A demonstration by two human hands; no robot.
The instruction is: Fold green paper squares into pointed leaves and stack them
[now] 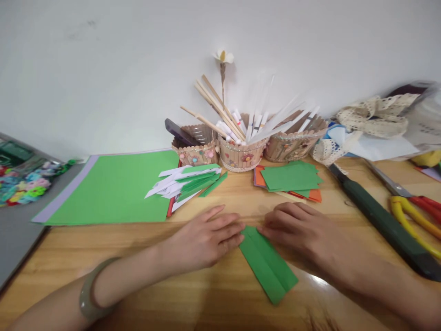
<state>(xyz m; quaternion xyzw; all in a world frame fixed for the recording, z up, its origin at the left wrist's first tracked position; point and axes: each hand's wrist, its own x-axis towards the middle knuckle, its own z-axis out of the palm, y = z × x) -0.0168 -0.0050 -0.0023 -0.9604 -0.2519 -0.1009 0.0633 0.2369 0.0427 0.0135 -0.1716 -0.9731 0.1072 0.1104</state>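
Observation:
A creased green paper strip (267, 262) lies at a slant on the wooden table, with lengthwise fold lines down its middle. My left hand (210, 236) has its fingertips at the strip's upper left corner and seems to pinch that edge; its outer fingers are stretched and a little apart. At the upper right corner, the curled fingers of my right hand (299, 227) grip the paper. My thumbs are mostly hidden under the hands.
Green and white paper strips (193, 181) lie beside large green sheets (120, 188). Behind my right hand is a stack of cut green pieces (291, 177). Decorated holders (241, 154) stand against the wall. To the right lie a dark-handled tool (382, 220), scissors (409, 202) and lace ribbon (375, 115).

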